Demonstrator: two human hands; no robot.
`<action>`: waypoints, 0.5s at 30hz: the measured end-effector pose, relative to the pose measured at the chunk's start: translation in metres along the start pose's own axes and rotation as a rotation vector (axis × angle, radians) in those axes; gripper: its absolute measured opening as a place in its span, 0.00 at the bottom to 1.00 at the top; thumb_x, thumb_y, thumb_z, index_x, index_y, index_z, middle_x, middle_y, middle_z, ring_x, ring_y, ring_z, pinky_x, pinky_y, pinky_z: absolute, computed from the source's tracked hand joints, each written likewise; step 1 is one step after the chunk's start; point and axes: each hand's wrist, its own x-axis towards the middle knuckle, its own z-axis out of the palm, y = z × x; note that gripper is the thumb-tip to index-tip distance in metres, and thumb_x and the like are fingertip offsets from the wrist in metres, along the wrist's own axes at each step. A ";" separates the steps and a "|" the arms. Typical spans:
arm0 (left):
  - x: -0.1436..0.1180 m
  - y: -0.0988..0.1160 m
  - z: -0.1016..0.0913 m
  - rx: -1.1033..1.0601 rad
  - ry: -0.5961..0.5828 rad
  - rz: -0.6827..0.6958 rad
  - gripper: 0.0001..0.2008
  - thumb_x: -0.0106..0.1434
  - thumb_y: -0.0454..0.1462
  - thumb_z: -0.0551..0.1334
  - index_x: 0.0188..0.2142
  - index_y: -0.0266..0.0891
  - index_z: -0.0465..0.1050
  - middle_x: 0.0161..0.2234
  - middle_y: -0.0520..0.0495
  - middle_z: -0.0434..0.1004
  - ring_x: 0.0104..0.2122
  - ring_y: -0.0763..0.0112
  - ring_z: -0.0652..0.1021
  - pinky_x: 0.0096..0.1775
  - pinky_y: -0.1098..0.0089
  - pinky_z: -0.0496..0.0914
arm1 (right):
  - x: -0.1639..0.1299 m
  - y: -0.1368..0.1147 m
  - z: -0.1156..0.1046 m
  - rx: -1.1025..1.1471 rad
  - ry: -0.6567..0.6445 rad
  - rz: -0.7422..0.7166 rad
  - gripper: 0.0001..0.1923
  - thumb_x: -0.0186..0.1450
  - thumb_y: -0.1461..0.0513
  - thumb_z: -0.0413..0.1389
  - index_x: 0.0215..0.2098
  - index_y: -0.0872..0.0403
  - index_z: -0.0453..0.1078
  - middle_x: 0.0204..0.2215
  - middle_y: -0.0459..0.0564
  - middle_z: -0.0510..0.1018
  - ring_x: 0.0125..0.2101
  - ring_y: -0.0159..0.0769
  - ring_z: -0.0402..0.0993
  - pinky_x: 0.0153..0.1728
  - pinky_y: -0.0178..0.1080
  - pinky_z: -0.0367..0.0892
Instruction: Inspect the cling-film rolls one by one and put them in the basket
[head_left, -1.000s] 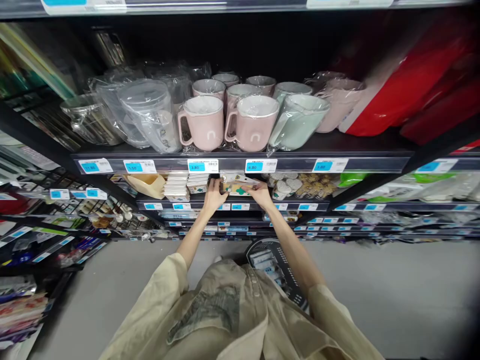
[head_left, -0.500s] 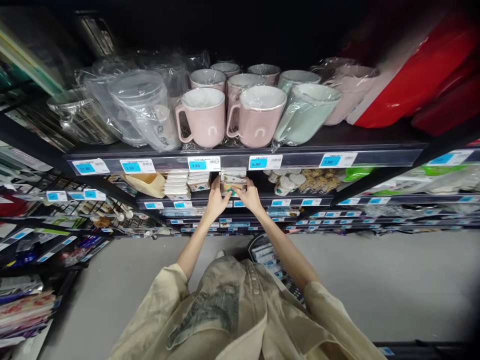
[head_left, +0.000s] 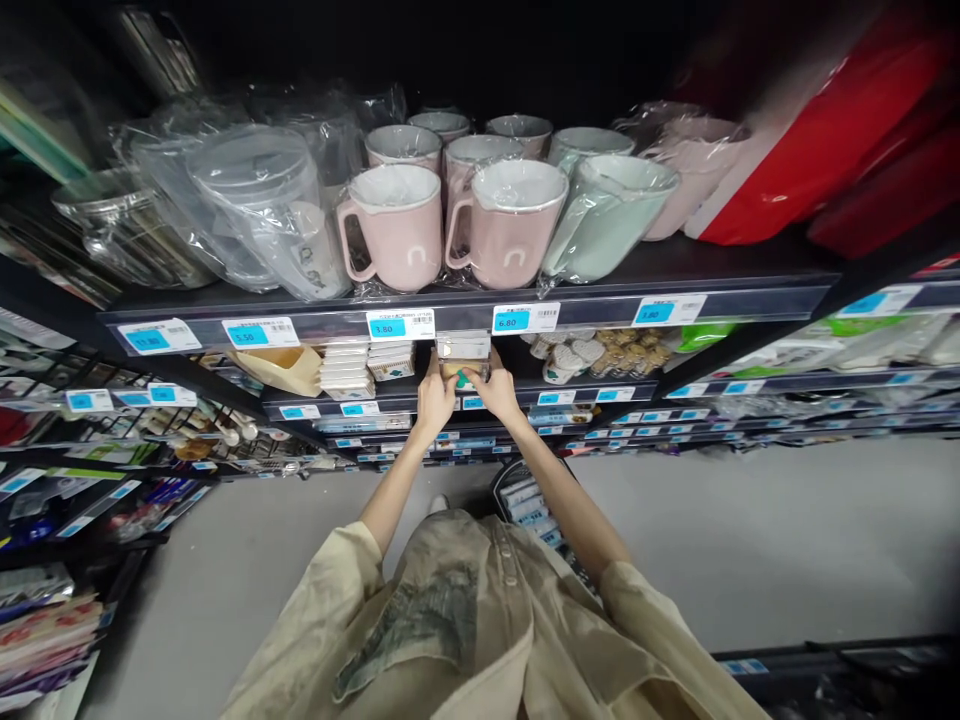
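Note:
Both my hands reach into the second shelf, under the mug shelf. My left hand [head_left: 434, 396] and my right hand [head_left: 495, 390] press from either side on a small stack of flat packets [head_left: 463, 358] with a green print, which stands on the shelf. Each hand has its fingers wrapped on the stack's ends. To the left of the stack are white flat boxes [head_left: 345, 368] and a patterned box [head_left: 393, 362]. To the right lie small heart-shaped items [head_left: 568, 362] and brown pieces [head_left: 637, 352].
Above, wrapped pink mugs [head_left: 394, 228], a mint mug [head_left: 607, 218], clear plastic jugs [head_left: 266, 205] and red items [head_left: 817, 140] fill the upper shelf, with blue price tags [head_left: 400, 324] on its edge. A black basket with packets [head_left: 529, 500] sits by my legs on the grey floor.
My hands have drawn closer together and pushed the packets back into a tighter stack on the shelf. The camera has tipped slightly down.

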 end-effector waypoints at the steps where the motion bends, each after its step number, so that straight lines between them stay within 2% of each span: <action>1: 0.000 0.001 0.001 0.002 -0.002 -0.011 0.34 0.71 0.42 0.58 0.72 0.33 0.52 0.61 0.29 0.72 0.56 0.49 0.78 0.57 0.57 0.72 | 0.001 -0.001 -0.001 0.029 -0.045 0.004 0.38 0.68 0.49 0.57 0.71 0.52 0.56 0.51 0.57 0.79 0.53 0.52 0.76 0.56 0.50 0.69; 5: 0.003 0.003 -0.001 -0.009 -0.024 -0.047 0.36 0.70 0.40 0.60 0.73 0.33 0.51 0.63 0.29 0.69 0.55 0.48 0.79 0.57 0.56 0.72 | 0.003 0.000 0.000 0.092 -0.038 0.028 0.36 0.66 0.49 0.59 0.68 0.51 0.60 0.48 0.54 0.82 0.51 0.51 0.78 0.54 0.48 0.71; 9: 0.013 0.004 -0.009 -0.065 -0.082 -0.065 0.42 0.65 0.39 0.64 0.73 0.31 0.49 0.67 0.28 0.63 0.62 0.47 0.72 0.63 0.55 0.67 | 0.008 0.010 0.005 0.109 0.006 0.099 0.47 0.56 0.49 0.68 0.68 0.56 0.60 0.53 0.58 0.79 0.52 0.52 0.78 0.53 0.50 0.72; 11: 0.019 0.003 -0.013 -0.109 -0.138 -0.081 0.45 0.63 0.38 0.66 0.73 0.30 0.47 0.66 0.29 0.65 0.63 0.49 0.72 0.63 0.57 0.67 | 0.013 0.015 0.006 0.135 -0.011 0.131 0.50 0.52 0.49 0.71 0.67 0.57 0.61 0.54 0.60 0.79 0.50 0.53 0.78 0.51 0.50 0.73; 15: 0.025 -0.001 -0.017 -0.128 -0.214 -0.081 0.45 0.62 0.35 0.66 0.74 0.34 0.46 0.63 0.34 0.71 0.61 0.53 0.74 0.61 0.58 0.69 | 0.021 0.018 0.005 0.179 -0.105 0.108 0.42 0.55 0.48 0.70 0.63 0.56 0.66 0.50 0.56 0.81 0.47 0.50 0.80 0.50 0.48 0.74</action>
